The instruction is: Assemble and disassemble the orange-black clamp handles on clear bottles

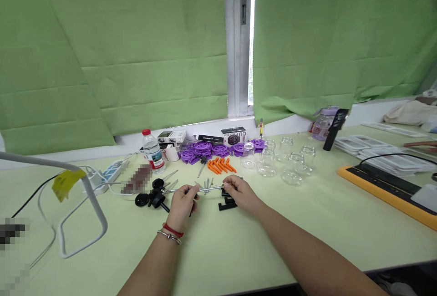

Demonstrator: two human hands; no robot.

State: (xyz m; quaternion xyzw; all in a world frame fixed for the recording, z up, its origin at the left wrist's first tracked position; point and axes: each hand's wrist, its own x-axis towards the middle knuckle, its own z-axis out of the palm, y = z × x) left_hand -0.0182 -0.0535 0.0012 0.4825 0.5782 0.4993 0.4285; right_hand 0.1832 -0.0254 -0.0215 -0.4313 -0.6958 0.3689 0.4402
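Note:
My left hand (183,202) is closed around a black part, mostly hidden by the fingers, from which a thin metal rod (210,189) extends rightward. The fingertips of my right hand (239,190) pinch the rod's other end. Several small screws (206,184) lie just behind the rod. Beside my left hand are round black parts (158,199) and more metal rods (170,186). Black bracket-like pieces (227,206) rest under and beside my right hand. Orange bent pieces (221,165) and purple round parts (220,150) lie farther back.
Several clear glass jars (292,170) stand right of centre. A red-capped bottle (153,152), power strip (111,174) and grey metal frame (97,209) are on the left. An orange-and-black device (385,191) and stacked white cards (378,155) occupy the right.

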